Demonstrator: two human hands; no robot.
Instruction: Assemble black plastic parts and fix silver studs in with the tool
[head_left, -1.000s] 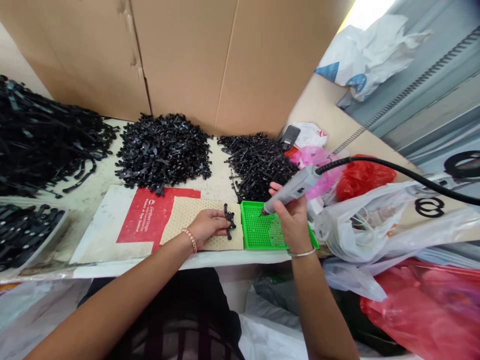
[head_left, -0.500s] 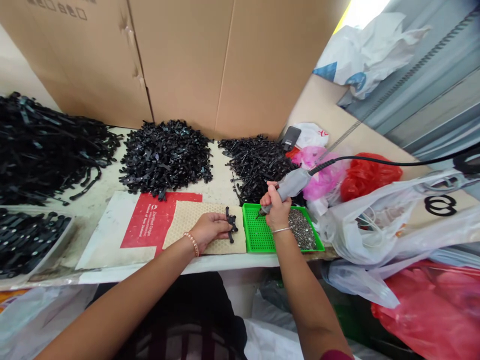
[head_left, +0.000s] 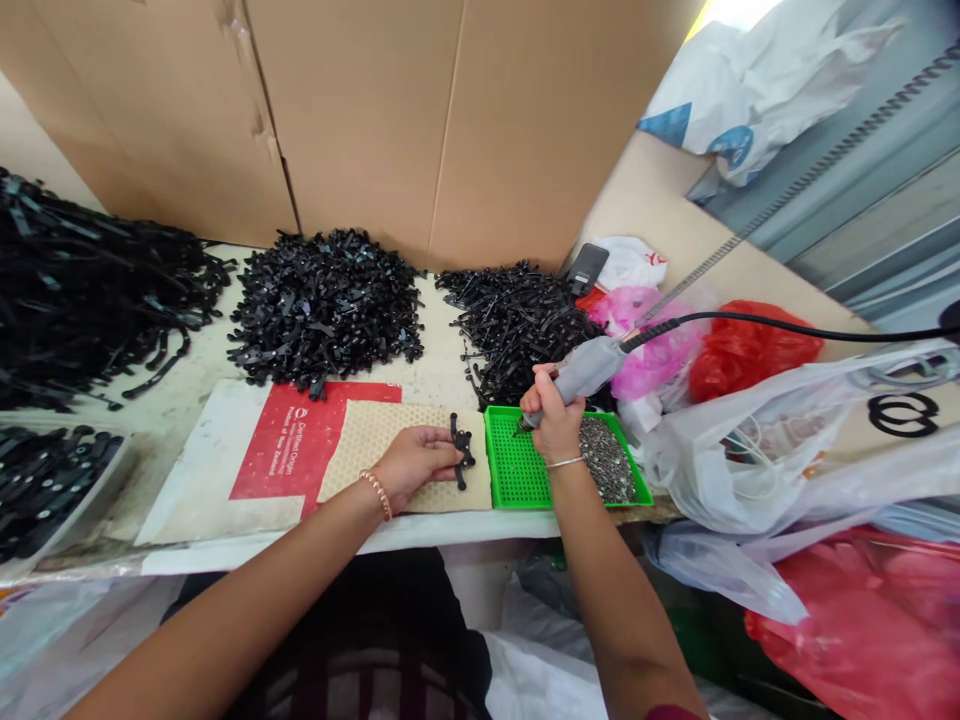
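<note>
My left hand (head_left: 417, 461) is closed on a small black plastic part (head_left: 463, 450) with several rounded ends, held over a beige textured mat (head_left: 367, 440). In my right hand (head_left: 555, 415) is a grey electric screwdriver (head_left: 589, 366), its fingers wrapped round the body. The tool tilts, with its tip low over the left side of a green perforated tray (head_left: 517, 480); whether the tip touches anything there I cannot tell. Many small metal screws (head_left: 604, 460) lie heaped on the tray's right side.
Behind the mat are piles of black parts (head_left: 326, 305), with more in a pale bin (head_left: 90, 490) at left. A cardboard sheet (head_left: 360, 120) stands at the back. The screwdriver's black cable (head_left: 750, 318) runs right, above a red bag (head_left: 742, 350) and a white bag (head_left: 720, 480).
The view has shifted slightly. Both hands keep nearly the same places, the left on the black part and the right round the electric screwdriver over the tray.
</note>
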